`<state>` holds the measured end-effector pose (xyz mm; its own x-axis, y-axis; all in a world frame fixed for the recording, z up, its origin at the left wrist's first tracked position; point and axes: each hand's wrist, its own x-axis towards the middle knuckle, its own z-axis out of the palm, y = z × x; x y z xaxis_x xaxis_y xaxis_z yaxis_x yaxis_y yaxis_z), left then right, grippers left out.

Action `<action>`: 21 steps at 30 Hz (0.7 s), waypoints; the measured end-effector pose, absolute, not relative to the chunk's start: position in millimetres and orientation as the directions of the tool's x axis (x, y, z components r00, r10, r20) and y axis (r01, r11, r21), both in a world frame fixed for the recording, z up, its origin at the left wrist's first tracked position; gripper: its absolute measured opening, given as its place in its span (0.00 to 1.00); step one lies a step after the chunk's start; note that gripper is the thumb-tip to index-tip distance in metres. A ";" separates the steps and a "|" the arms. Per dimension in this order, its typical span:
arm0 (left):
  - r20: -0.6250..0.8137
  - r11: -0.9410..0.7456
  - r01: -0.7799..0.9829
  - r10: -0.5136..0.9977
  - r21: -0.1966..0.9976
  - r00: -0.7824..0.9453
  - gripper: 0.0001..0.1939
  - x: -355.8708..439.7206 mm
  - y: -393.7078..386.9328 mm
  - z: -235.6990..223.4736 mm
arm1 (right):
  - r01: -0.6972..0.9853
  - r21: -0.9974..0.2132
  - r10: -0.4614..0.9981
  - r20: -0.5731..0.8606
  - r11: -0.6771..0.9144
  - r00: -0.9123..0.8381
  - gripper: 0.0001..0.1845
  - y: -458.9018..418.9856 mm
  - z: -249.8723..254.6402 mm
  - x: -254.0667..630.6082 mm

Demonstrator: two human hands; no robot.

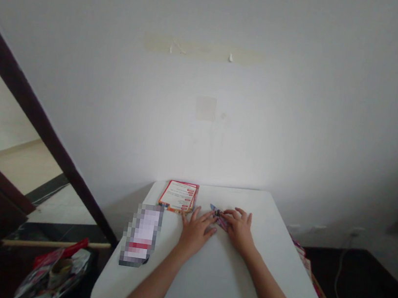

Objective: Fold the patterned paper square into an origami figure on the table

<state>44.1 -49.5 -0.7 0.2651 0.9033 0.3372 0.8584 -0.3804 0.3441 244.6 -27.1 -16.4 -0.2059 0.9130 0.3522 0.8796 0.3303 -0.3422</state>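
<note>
Head view: left hand (195, 233) and right hand (238, 229) pinch small folded printed paper (219, 216) between fingertips on white table (225, 281); red-edged leaflet (178, 196) lies just far-left.

Left arm (151, 280): bare - it comes up from the bottom edge and leans in to the middle
Right arm (267, 292): bare too - it comes up from the bottom corner and leans in the other way
Left wrist (178, 254): low and only a little bent
Right wrist (246, 249): low and only a little bent
Left hand (194, 232): palm down, with the fingers spread a bit and pointing up and across
Right hand (239, 229): palm down, with the fingers curved and pointing back across
Left fingertips (207, 215): very close to the right fingertips
Right fingertips (230, 212): the two hands nearly meet here
</note>
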 end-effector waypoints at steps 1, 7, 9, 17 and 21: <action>0.327 -0.374 0.859 0.908 0.349 0.262 0.19 43.9 -48.6 -0.9 | 0.880 -0.343 0.914 0.350 0.329 -0.205 0.28 -27.6 -16.1 244.1; 0.287 -0.340 0.867 0.927 0.364 0.243 0.16 40.6 -39.9 -0.7 | 0.872 -0.379 0.927 0.324 0.311 -0.190 0.22 -31.7 -11.6 241.2; 0.299 -0.341 0.870 0.924 0.357 0.239 0.16 39.4 -36.2 -0.1 | 0.867 -0.389 0.928 0.319 0.313 -0.192 0.21 -32.7 -10.6 240.6; 0.306 -0.366 0.864 0.914 0.345 0.265 0.17 38.8 -28.7 -0.5 | 0.889 -0.356 0.938 0.294 0.287 -0.185 0.21 -35.0 -6.6 238.8; 0.295 -0.365 0.865 0.917 0.345 0.270 0.18 37.7 -29.2 -1.1 | 0.906 -0.335 0.953 0.244 0.259 -0.182 0.21 -35.5 -3.6 238.1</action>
<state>37.7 -29.2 -1.1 0.2700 0.9167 0.2946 0.8647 -0.3655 0.3446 238.1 -35.5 -3.6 -0.1815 0.9525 0.2445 0.9059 0.2587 -0.3353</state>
